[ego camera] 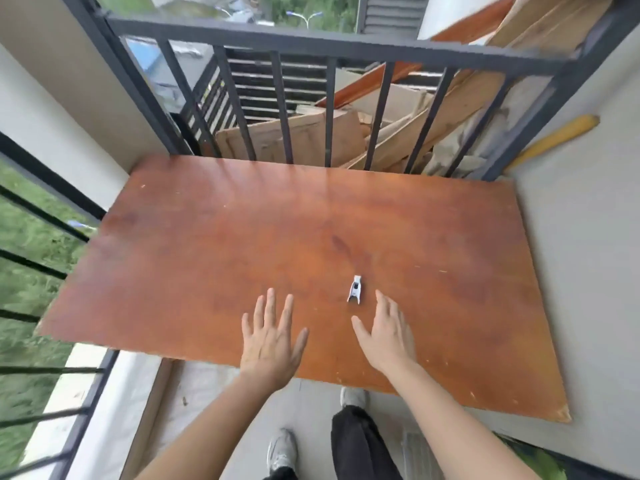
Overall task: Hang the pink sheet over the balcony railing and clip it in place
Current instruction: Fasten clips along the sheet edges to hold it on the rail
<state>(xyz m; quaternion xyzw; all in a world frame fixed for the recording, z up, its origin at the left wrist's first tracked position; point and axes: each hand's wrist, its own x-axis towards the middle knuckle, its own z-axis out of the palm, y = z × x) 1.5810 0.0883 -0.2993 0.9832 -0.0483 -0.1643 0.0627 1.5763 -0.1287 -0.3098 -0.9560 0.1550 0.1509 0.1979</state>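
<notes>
A small white clip (355,289) lies on a reddish-brown wooden board (242,237) near its front edge. My right hand (384,332) hovers just right of and below the clip, fingers straight, holding nothing. My left hand (272,336) is spread flat over the board to the left of the clip, also holding nothing. The dark metal balcony railing (311,41) runs across the far side of the board. No pink sheet is in view.
Wooden planks and scrap boards (398,133) are piled behind the railing bars. A yellow stick (554,140) leans on the right wall. A second railing (52,368) runs along the left over grass. My feet (282,448) stand on the grey floor below the board.
</notes>
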